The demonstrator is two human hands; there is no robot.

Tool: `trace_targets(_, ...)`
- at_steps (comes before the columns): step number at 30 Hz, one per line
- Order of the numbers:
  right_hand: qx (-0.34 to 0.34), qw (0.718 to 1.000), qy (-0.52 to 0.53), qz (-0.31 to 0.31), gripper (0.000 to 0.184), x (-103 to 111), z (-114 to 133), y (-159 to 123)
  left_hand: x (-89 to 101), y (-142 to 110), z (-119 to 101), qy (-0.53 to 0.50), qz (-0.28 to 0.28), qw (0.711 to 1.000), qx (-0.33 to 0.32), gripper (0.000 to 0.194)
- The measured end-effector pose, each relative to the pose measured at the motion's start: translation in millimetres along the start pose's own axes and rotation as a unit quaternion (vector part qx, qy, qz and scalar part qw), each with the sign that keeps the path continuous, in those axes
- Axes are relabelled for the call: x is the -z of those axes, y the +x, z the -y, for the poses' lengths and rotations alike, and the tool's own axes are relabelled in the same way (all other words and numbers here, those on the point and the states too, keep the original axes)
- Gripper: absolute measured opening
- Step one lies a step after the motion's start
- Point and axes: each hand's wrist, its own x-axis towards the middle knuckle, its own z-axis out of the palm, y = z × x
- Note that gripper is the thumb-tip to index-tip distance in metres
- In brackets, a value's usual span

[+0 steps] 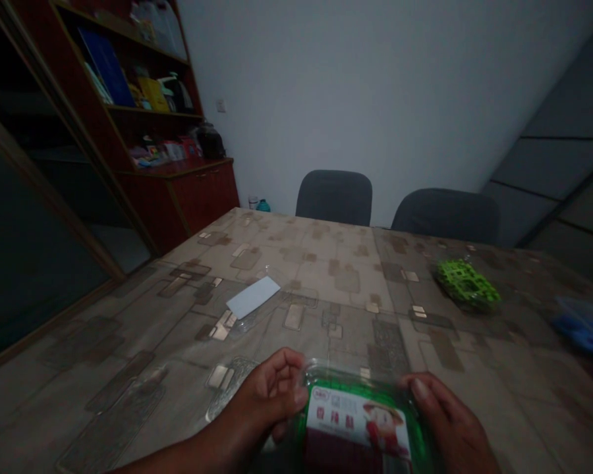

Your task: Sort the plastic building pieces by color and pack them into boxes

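Near the table's front edge, my left hand (271, 395) and my right hand (447, 418) hold a clear plastic container (346, 372) between them. Something green shows through its walls. On its top is a white and dark red label (356, 421) with red characters and a picture of a person in a straw hat. The fingers of my left hand pinch the container's left corner. At the right corner, my right thumb and fingers grip the rim. The container's lower part runs out of the picture.
A white card (253, 297) lies over clear plastic, left of centre on the patterned tablecloth (296, 250). To the right are a bright green lattice-like item (467, 283) and a clear box with blue contents (586, 332). Two grey chairs (334, 196) stand behind the table.
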Motion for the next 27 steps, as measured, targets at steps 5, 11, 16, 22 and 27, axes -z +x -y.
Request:
trace_targets(5,-0.007,0.999,-0.011,-0.035,0.05,-3,1,0,2.0,6,-9,0.059,0.029,0.998,0.001,0.046)
trace_targets(11,-0.007,1.0,-0.001,-0.021,0.049,-4,2,-1,-3.9,15,-23,0.154,-0.019,0.988,-0.005,0.046)
trace_targets(16,0.002,1.0,-0.023,0.011,0.054,0,-3,3,-1.1,20,-13,0.135,-0.033,0.99,-0.032,0.044)
trace_targets(22,-0.004,1.0,-0.019,0.002,0.051,-3,-5,6,5.5,21,-6,0.124,-0.028,0.992,-0.013,0.04)
trace_targets(27,0.042,0.997,-0.041,0.055,0.052,-1,-3,13,0.6,25,-11,0.196,0.019,0.98,0.016,0.049)
